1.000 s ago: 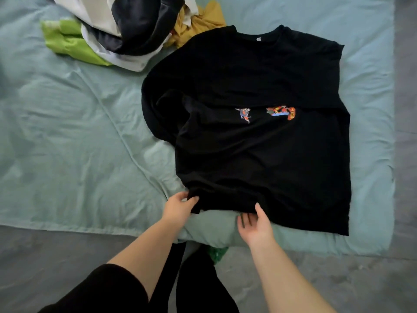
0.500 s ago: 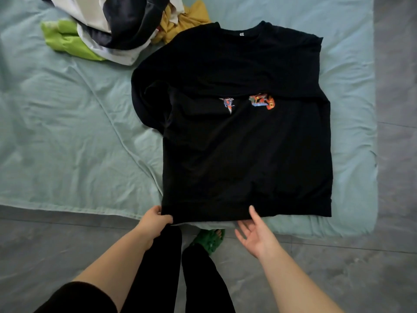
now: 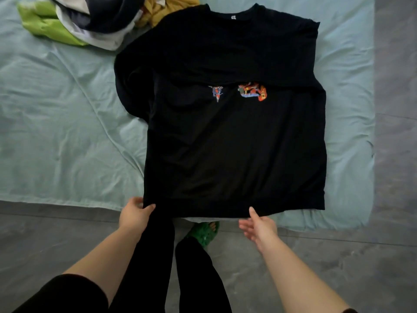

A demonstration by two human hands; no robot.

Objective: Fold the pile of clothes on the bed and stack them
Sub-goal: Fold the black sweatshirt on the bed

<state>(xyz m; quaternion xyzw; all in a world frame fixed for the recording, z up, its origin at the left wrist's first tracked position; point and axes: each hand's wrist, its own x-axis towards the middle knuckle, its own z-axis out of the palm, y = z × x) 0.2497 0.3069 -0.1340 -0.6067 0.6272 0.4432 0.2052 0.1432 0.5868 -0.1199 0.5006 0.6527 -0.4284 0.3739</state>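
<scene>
Black shirt (image 3: 234, 136) lies flat on the bed (image 3: 63, 132), hem overhanging the near edge. Left hand (image 3: 135, 214) pinches the hem's left corner. Right hand (image 3: 259, 227) is open, thumb touching the hem, gripping nothing. Pile (image 3: 90, 19) sits far-left.

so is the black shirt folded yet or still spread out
Mostly spread. The black shirt lies flat on the bed, print up, with only its sleeves tucked in. The left hand grips its hem corner.
</scene>
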